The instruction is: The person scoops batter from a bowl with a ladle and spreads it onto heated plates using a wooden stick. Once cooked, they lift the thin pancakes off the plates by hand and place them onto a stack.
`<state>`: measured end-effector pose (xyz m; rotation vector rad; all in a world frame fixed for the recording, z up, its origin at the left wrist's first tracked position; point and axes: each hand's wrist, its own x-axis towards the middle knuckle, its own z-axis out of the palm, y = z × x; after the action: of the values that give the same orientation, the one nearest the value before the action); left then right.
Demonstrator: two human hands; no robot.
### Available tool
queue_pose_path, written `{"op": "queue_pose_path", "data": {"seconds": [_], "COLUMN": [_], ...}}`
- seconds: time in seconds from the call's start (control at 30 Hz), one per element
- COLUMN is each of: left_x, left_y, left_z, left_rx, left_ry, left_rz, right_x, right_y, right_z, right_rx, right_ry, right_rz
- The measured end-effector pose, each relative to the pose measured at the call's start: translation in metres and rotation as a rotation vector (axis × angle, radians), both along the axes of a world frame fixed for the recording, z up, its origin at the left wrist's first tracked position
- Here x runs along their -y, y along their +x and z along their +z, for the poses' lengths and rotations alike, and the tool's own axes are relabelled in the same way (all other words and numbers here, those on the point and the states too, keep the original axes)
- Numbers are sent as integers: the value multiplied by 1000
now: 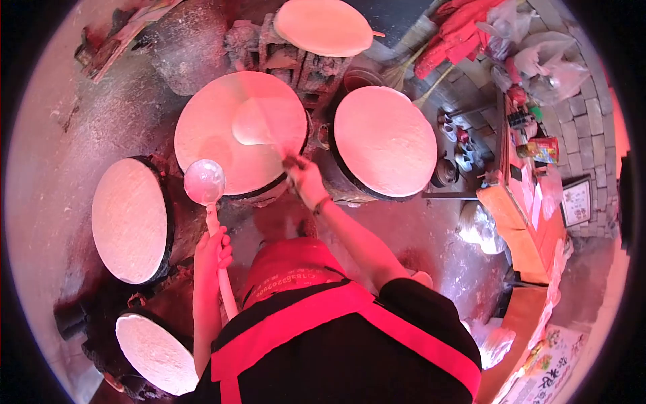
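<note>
My left hand (pixel 214 250) is closed around the long handle of a ladle (pixel 204 182). The ladle's round bowl is raised near the front left edge of a round griddle (pixel 202 128) covered by a pale, thin layer of batter. My right hand (pixel 306 180) is closed at the griddle's right front edge, on the thin end of a pale spreader (pixel 254 124). Motion blurs the spreader, so its exact shape is hard to make out. It lies over the middle of the pale layer.
More round griddles with pale sheets surround me: one on the right (pixel 385 141), one at the back (pixel 323 27), two on the left (pixel 131 221) (pixel 156 353). An orange-sided table (pixel 525 229) with packets stands right. Brooms (pixel 404 71) and plastic bags (pixel 555 64) lie back right.
</note>
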<state>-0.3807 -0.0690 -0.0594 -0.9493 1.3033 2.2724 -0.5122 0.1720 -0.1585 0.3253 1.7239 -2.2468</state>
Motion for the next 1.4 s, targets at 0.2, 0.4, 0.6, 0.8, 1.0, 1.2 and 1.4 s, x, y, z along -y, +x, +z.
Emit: {"op": "queue_pose_path", "data": {"seconds": [0.2, 0.4, 0.6, 0.8, 1.0, 1.2, 1.4], "left_x": [6, 20, -31, -42, -11, -5, -9], "left_y": [-4, -68, -121, -112, -51, -33, 8], "left_z": [-5, -28, -69, -47, 47, 16, 44], "left_rx": [-12, -157, -7, -297, -43, 133, 36], "left_ry": [19, -128, -271, 383, 576, 448, 57], "left_rz": [-75, -156, -77, 88, -1, 147, 344], "right_x": [-29, -52, 0, 1, -80, -63, -36], "right_y": [-11, 55, 77, 59, 7, 77, -60], "right_z": [20, 26, -15, 38, 55, 19, 61], "right_rx": [93, 193, 206, 357, 118, -235, -484], "right_ry": [57, 116, -43, -224, 22, 453, 623], "right_rz": [191, 101, -36, 322, 36, 576, 599]}}
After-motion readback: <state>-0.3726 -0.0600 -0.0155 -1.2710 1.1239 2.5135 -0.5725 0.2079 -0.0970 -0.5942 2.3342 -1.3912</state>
